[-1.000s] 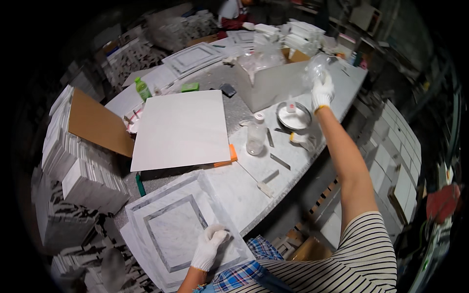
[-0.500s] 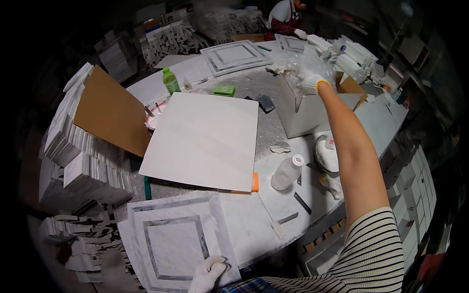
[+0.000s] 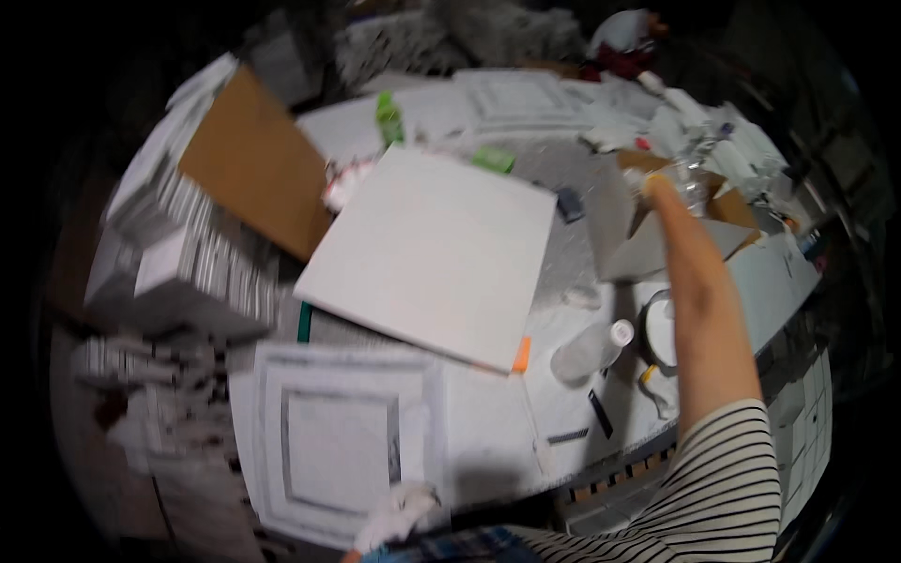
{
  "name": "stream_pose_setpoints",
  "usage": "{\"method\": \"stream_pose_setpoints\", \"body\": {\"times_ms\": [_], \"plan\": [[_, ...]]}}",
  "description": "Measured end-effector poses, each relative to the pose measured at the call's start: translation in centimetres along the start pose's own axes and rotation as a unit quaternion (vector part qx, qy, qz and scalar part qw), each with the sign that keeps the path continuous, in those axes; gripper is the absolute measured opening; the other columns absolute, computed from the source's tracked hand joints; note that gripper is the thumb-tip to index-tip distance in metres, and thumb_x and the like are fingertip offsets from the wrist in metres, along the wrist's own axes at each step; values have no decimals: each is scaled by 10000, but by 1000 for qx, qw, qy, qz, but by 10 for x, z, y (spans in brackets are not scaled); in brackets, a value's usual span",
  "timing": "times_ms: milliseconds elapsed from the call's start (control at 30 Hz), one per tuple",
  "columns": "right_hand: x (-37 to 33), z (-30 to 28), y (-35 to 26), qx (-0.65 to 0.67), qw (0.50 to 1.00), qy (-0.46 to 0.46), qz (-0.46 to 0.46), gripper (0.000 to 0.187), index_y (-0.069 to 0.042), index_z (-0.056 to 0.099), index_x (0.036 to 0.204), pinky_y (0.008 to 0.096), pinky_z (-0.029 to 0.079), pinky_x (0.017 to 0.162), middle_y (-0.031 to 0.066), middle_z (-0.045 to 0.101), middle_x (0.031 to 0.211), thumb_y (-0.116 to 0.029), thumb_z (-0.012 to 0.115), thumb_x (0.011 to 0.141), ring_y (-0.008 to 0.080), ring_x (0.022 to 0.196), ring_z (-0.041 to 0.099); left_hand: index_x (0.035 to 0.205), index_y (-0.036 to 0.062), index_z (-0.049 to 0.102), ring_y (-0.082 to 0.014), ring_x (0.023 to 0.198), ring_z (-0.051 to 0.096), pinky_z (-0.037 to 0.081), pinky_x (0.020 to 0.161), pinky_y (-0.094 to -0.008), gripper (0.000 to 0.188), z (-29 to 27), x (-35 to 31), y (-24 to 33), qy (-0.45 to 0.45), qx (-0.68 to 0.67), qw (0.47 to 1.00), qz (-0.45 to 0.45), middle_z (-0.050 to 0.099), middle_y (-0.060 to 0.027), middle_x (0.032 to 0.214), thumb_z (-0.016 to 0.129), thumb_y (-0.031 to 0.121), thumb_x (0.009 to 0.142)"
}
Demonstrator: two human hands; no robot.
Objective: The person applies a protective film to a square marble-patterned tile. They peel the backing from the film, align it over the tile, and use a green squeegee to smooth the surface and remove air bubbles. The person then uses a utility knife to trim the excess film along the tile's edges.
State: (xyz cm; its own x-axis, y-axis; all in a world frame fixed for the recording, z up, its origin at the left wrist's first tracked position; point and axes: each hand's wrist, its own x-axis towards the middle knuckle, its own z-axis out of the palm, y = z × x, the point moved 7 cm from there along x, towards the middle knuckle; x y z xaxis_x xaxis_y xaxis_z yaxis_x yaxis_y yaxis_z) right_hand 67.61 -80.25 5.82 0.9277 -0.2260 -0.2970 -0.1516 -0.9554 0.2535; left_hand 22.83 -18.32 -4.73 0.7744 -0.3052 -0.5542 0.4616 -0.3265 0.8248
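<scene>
My left hand [image 3: 399,511], in a white glove, rests at the near right corner of a square marble panel [image 3: 340,446] with grey inlaid frames. Its fingers look curled; motion blur hides whether they hold anything. My right arm stretches forward, and my right hand [image 3: 640,180], gloved with a yellow cuff, reaches into an open cardboard box [image 3: 631,249]. The box wall covers its fingers. Clear plastic [image 3: 693,188] shows inside the box beside that hand. A large plain white square board [image 3: 434,253] lies between the panel and the box.
A white bottle [image 3: 591,352] and a round container [image 3: 661,328] stand near my right forearm. A brown cardboard sheet [image 3: 251,164] leans against stacked tiles [image 3: 202,272] at left. A green bottle [image 3: 389,120] stands farther back. Another person [image 3: 621,42] is at the far side.
The view has shifted, so the table's things sit farther right. My right hand has dropped deeper into the box, and the plastic bulging above its rim has sunk. My left hand stays on the panel.
</scene>
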Motion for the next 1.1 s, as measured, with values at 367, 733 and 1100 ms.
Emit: {"method": "stream_pose_setpoints", "body": {"times_ms": [367,733,1100], "plan": [[-135,-75,40,-38,979,189,-60,421,-169,586,1383,326,512,912,86,637,1301,-231,552,967,203,1016,660,1069,-6,654,-176,854,631,517,792,-312,274,8,-27,46,-39,-6,995,-89,662,-103,899,597,237,957],[-416,-73,-104,294,783,501,-222,413,-61,667,1274,288,526,927,101,705,1187,64,632,881,185,1046,694,1085,-15,676,-159,804,618,490,777,-291,291,-31,-51,14,13,74,997,-33,662,-96,822,621,203,900],[-490,185,-221,102,968,191,-124,440,-124,577,1296,437,516,901,114,590,1281,-120,595,857,335,1129,585,1120,-33,659,-156,852,619,489,815,-287,331,-77,-110,-30,32,29,999,10,686,-112,907,653,212,897]]}}
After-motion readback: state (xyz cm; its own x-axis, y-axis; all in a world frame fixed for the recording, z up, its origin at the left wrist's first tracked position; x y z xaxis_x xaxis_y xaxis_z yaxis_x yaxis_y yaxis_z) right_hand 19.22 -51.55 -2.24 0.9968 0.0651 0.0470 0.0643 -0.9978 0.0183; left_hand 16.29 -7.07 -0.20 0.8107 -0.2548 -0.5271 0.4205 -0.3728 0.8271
